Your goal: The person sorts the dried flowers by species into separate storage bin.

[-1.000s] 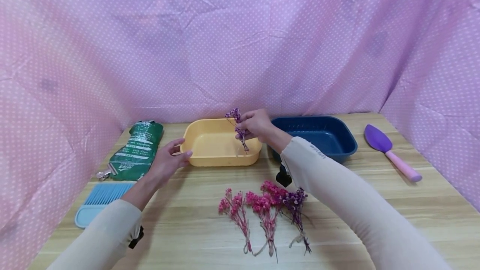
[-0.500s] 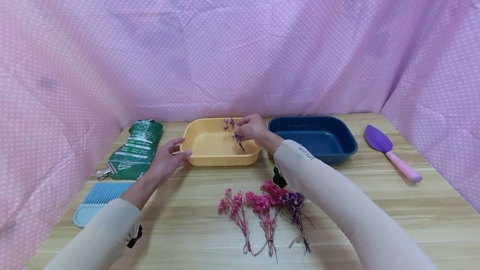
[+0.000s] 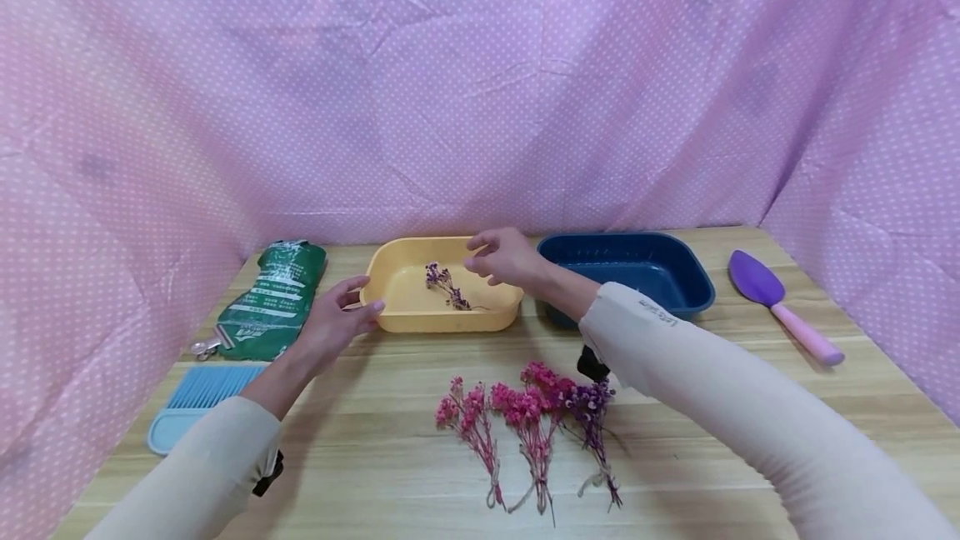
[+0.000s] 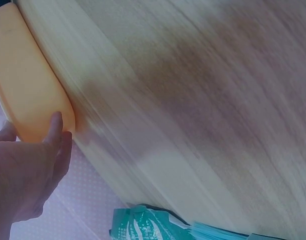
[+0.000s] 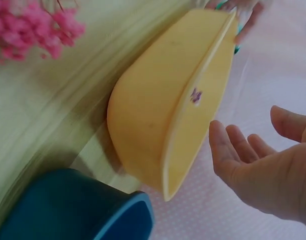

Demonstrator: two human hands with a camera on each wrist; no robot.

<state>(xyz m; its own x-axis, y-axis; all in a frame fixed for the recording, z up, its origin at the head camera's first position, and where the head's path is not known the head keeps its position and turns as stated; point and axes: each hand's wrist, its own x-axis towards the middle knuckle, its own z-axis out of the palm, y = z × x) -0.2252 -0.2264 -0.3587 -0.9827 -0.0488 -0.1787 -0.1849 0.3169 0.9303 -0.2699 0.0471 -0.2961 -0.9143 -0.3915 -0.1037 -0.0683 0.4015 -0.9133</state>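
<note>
Inside the yellow basin (image 3: pixel 446 322) lies a small bunch of dried purple flowers (image 3: pixel 447 287); only a bit of its purple blossom (image 5: pixel 195 95) shows in the right wrist view. My right hand (image 3: pixel 508 258) hovers over the basin's right end, holding nothing, its fingers and thumb spread apart. At the other end, my left hand (image 3: pixel 340 325) touches the basin's outside, fingers and thumb extended around the corner. Nearer on the table lie two bunches of pink flowers (image 3: pixel 472 427) (image 3: pixel 536 432) and a purple bunch (image 3: pixel 590 423), their stems tied with twine.
A dark blue basin (image 3: pixel 697 304) stands right of the yellow one. Further right lies a purple spatula (image 3: pixel 757 278) with a pink handle. On the left are a green bag (image 3: pixel 273 302) with a metal clip and a light blue brush (image 3: pixel 210 390). Pink dotted cloth (image 3: pixel 465 90) hangs behind.
My right hand lowered the purple flower bunch into the yellow basin and let it go, then drew slightly back with its fingers spread. The left hand has stayed at the basin's left end.
</note>
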